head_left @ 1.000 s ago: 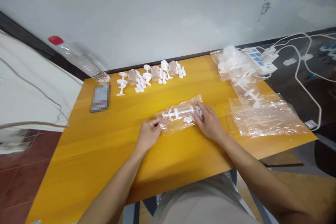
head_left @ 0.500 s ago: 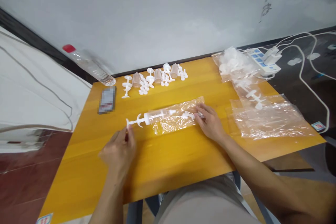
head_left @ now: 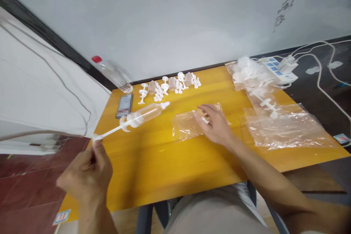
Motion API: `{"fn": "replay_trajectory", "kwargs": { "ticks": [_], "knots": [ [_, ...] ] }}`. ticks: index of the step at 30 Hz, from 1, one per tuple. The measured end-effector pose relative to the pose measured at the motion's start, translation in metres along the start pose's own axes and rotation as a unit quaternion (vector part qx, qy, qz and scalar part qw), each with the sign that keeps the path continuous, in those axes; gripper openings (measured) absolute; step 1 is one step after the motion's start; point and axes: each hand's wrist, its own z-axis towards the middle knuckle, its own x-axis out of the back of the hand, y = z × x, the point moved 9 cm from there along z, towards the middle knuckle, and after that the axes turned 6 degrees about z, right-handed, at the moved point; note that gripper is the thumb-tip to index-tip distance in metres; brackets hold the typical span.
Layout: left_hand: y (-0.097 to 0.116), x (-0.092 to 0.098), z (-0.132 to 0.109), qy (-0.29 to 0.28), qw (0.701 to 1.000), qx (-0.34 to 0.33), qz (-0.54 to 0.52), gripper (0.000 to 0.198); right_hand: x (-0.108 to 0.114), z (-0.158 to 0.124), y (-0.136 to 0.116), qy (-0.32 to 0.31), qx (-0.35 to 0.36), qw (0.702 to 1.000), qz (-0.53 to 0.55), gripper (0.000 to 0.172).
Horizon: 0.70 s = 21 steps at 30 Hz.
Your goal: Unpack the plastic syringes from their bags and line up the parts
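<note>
My left hand (head_left: 87,173) pinches the end of a white plunger between thumb and fingertips. The plunger belongs to a large plastic syringe (head_left: 146,112) with a clear barrel, white finger grips and a white tip. It is held above the table's left part, its tip angled up to the right. My right hand (head_left: 215,124) grips a clear plastic bag (head_left: 185,126) lying on the table, its fingers curved over the bag's right part. Small white pieces show in the bag between thumb and fingers, partly hidden by the hand.
Along the back of the yellow table (head_left: 164,175) stand clear cups (head_left: 172,84) with white plungers and small nozzles. A phone (head_left: 124,105) and a bottle (head_left: 113,76) are at the left. On the right lie filled bags (head_left: 246,73), flat bags (head_left: 287,128) and a power strip (head_left: 281,71).
The syringe has come out of the plastic bag, moving left and upward with my left hand. The bag, flatter now, stays under my right hand. The view has shifted slightly.
</note>
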Motion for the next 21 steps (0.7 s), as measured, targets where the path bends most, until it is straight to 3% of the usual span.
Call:
{"fn": "replay_trajectory", "kwargs": {
  "ticks": [3, 5, 7, 11, 15, 18, 19, 21],
  "knots": [
    [0.05, -0.008, -0.015, -0.015, 0.994, -0.068, -0.082, 0.045, -0.034, 0.014, -0.006, -0.064, -0.098, 0.977, 0.181, 0.056],
    [0.081, -0.014, -0.024, -0.019, 0.986, -0.107, -0.123, 0.045, -0.045, 0.02, 0.001, -0.052, -0.157, 0.943, 0.289, 0.06],
    [0.103, -0.021, -0.027, -0.022, 0.98, -0.128, -0.149, 0.045, -0.046, 0.026, 0.013, -0.018, -0.201, 0.905, 0.375, 0.058],
    [0.128, -0.037, -0.021, -0.044, 0.963, -0.139, -0.227, 0.035, -0.037, 0.034, 0.038, 0.005, -0.26, 0.838, 0.48, 0.046],
    [0.15, -0.071, -0.016, -0.17, 0.9, -0.1, -0.388, 0.019, -0.038, 0.032, 0.056, -0.003, -0.327, 0.802, 0.499, 0.029],
    [0.168, -0.097, -0.027, -0.264, 0.821, -0.045, -0.504, 0.069, -0.049, 0.024, 0.06, -0.02, -0.341, 0.793, 0.504, 0.029],
    [0.173, -0.102, -0.032, -0.28, 0.803, -0.043, -0.525, 0.075, -0.052, 0.021, 0.061, -0.024, -0.339, 0.794, 0.503, 0.03],
    [0.179, -0.108, -0.041, -0.293, 0.789, -0.052, -0.538, 0.064, -0.056, 0.016, 0.064, -0.029, -0.338, 0.803, 0.491, 0.035]
  ]
}}
